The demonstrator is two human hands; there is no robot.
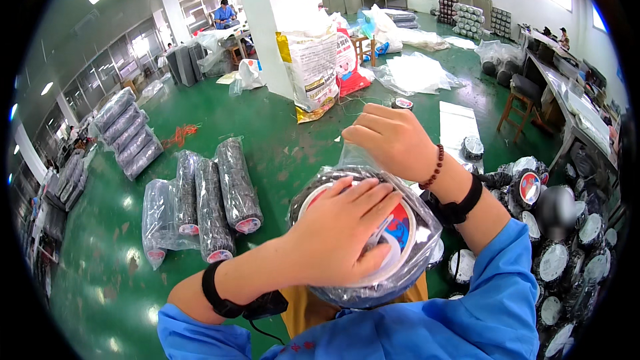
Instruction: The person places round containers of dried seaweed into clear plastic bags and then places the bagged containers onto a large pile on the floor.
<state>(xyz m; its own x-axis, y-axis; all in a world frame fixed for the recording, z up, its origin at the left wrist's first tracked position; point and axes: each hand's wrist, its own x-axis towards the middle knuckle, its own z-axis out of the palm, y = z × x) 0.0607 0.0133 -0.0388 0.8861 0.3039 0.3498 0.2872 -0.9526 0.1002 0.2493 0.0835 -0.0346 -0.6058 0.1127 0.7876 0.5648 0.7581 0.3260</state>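
Right in front of my body stands a clear plastic bag (423,253) around a bundle of dark round rolls. On its upper end a round label (400,223) in red, blue and white shows through the film. My left hand (347,227) lies flat over this end, fingers stretched and thumb spread, covering part of the label. Just beyond it, my right hand (383,140) is closed in a fist, with film of the bag drawn up beneath it. What lies inside that fist is mostly hidden.
Several bagged columns of rolls (230,187) lie on the green floor (107,253) at left, with another stack (127,133) behind. Many loose dark rolls (553,263) crowd the right side. A pillar (260,20) with printed sacks (310,70) stands ahead. A stool (520,103) adjoins the long workbench (567,93).
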